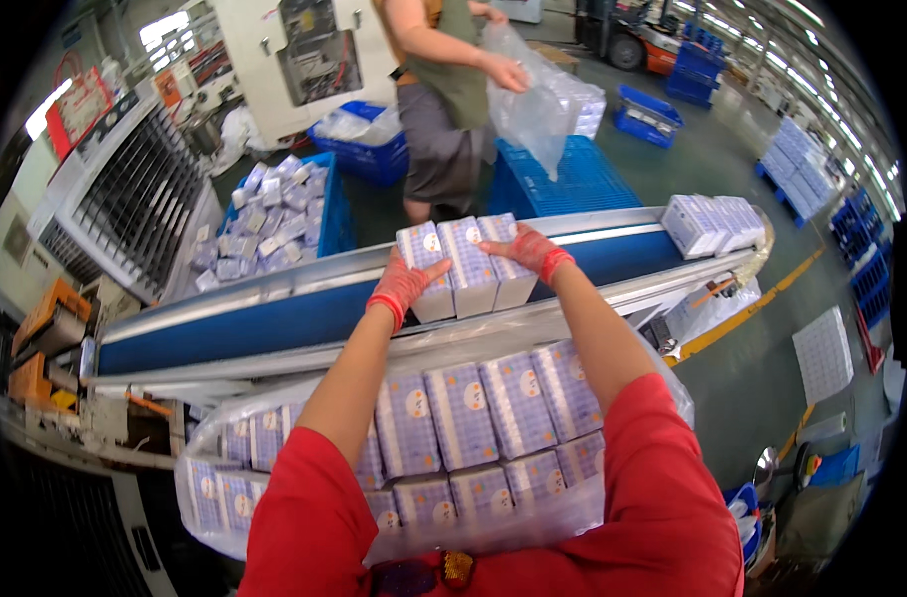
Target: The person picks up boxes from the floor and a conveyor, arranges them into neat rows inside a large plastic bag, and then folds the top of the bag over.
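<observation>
Across the blue conveyor belt [244, 323] in front of me stand three purple-and-white tissue packs [465, 261], side by side in a row. My left hand [403, 286], in a red mesh glove, presses on the row's left end, its thumb over the front. From the right end my right hand [533, 251], gloved alike, holds the row, with fingers reaching over the top. The packs are squeezed between both hands. Below my arms, a clear plastic bag [206, 453] holds several rows of the same packs, partly covered by my red sleeves.
More packs [710, 224] stand at the belt's right end. Beyond the belt, a blue crate [336, 214] is heaped with loose packs. A co-worker [438, 109] handles a clear bag [528, 95] beside an upturned-looking blue crate [563, 179]. A grey louvred unit [125, 189] stands left.
</observation>
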